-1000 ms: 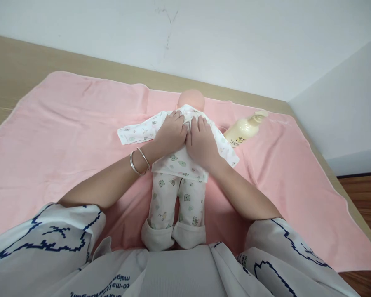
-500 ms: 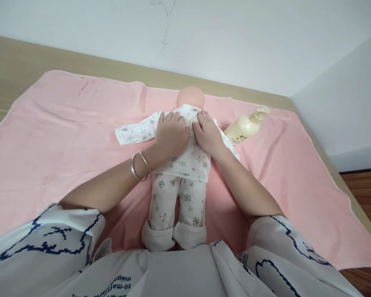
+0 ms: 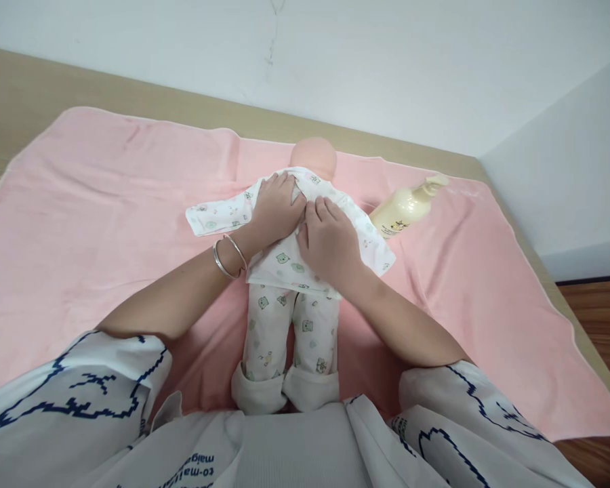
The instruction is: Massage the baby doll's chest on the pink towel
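A baby doll [image 3: 314, 154] lies lengthwise before me, its bare head at the far end. It wears a white printed baby shirt [image 3: 285, 261] and matching trousers [image 3: 308, 325] with thick plain cuffs. My left hand [image 3: 278, 207] rests on the upper chest of the shirt, fingers flat and close together, thumb apart. Lower and to the right, my right hand [image 3: 330, 237] lies on the shirt's middle with its fingers pointing up and slightly bent. The two hands nearly touch. One sleeve [image 3: 218, 217] stretches out flat to the left; my hands cover much of the shirt front.
A pink blanket [image 3: 106, 237] with some wrinkles spreads under the doll on a wooden tabletop [image 3: 132, 98]. To the doll's right a cream pump bottle [image 3: 401, 209] lies tilted on the blanket. Behind the table stands a white wall [image 3: 386, 74].
My right hand has come down from the collar to the middle of the shirt. The shirt's right shoulder and sleeve lie more spread out. My left hand has shifted slightly left and up.
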`<state>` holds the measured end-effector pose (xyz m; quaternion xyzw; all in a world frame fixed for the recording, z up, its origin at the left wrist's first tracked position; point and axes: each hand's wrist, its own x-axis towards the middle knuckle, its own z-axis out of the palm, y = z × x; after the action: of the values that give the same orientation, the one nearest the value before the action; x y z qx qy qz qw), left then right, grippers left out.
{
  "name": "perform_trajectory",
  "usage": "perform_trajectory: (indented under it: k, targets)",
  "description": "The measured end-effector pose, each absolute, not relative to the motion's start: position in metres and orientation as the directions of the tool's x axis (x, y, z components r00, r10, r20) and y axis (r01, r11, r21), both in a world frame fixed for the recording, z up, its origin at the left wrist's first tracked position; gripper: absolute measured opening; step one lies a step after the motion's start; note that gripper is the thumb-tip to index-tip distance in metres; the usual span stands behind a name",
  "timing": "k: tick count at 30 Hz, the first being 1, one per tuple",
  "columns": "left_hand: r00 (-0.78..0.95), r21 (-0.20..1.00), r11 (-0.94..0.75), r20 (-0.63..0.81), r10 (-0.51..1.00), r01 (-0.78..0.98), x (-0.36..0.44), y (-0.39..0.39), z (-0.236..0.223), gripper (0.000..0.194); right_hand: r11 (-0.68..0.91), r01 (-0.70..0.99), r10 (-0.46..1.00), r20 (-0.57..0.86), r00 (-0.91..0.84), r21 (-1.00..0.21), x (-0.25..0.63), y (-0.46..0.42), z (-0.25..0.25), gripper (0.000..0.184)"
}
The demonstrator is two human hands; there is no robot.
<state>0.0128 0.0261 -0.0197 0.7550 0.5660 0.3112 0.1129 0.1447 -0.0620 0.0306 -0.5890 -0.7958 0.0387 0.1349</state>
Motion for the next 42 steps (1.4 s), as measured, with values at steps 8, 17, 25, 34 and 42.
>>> perform_trajectory:
  k: [8, 17, 25, 34, 42]
  targets:
    - [0.166, 0.551, -0.320, 0.312, 0.936, 0.771, 0.013, 0.022, -0.016, 0.052, 0.180, 0.895, 0.982, 0.120, -0.143, -0.408, 0.166, -0.013, 0.009, 0.072]
    - [0.256, 0.464, -0.403, 0.348, 0.902, 0.789, 0.007, 0.024, -0.017, 0.049, 0.210, 0.902, 0.975, 0.154, -0.163, -0.378, 0.165, -0.016, 0.004, 0.071]
    - [0.544, 0.171, -0.591, 0.254, 0.800, 0.789, 0.003, -0.003, 0.016, 0.044, 0.289, 0.898, 0.957, 0.070, -0.282, -0.331, 0.176, -0.009, 0.017, 0.076]
    - [0.370, 0.511, -0.442, 0.243, 0.897, 0.737, 0.005, 0.016, 0.011, 0.028, 0.307, 0.938, 0.949, 0.126, -0.288, -0.163, 0.158, -0.036, 0.031, 0.066]
    - [0.307, 0.388, -0.355, 0.182, 0.934, 0.851, 0.006, 0.019, 0.001, 0.048, 0.292, 0.930, 0.955, 0.120, -0.271, -0.223, 0.154, -0.041, 0.033, 0.062]
